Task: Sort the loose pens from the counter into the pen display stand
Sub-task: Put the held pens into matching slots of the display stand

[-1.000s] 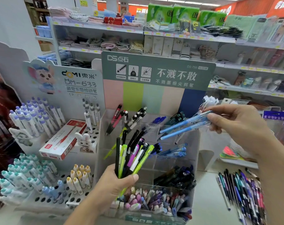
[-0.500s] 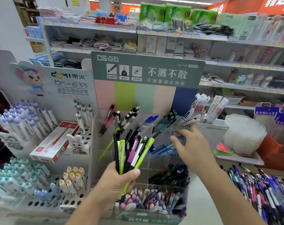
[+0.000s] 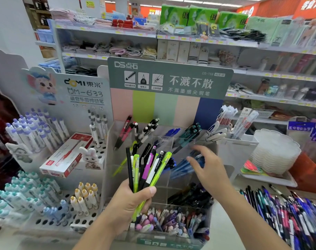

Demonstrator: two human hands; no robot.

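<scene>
1. Head view: a person stands at a shop counter, both bare forearms reaching forward toward a clear pen stand (image 3: 160,179) with a green header card.
2. The left hand (image 3: 130,204) grips a bunch of pens (image 3: 148,168) upright, fingers curled round the lower barrels and the thumb pressed across the front. The bunch fans out above the fist: black, lime green, magenta and white barrels.
3. The right hand (image 3: 210,170) is over the stand's middle row, to the right of the bunch. Its fingers are loosely spread and slightly bent; it is motion-blurred, and I cannot tell whether the fingertips touch anything.
4. Just beyond those fingertips, blue pens (image 3: 185,166) lie slanted in a middle compartment.
5. Above the fingers, the back row holds red, white-and-black, blue and teal pens in separate compartments.
6. Below both hands, the front tray (image 3: 171,222) is crowded with mixed pastel and dark pens.
7. Right of the right forearm, loose pens (image 3: 289,217) lie heaped on the counter (image 3: 225,222), well apart from the stand.
8. Left of the left hand stand a red pen box (image 3: 67,156) and a white peg rack (image 3: 50,212) of capped pens.
</scene>
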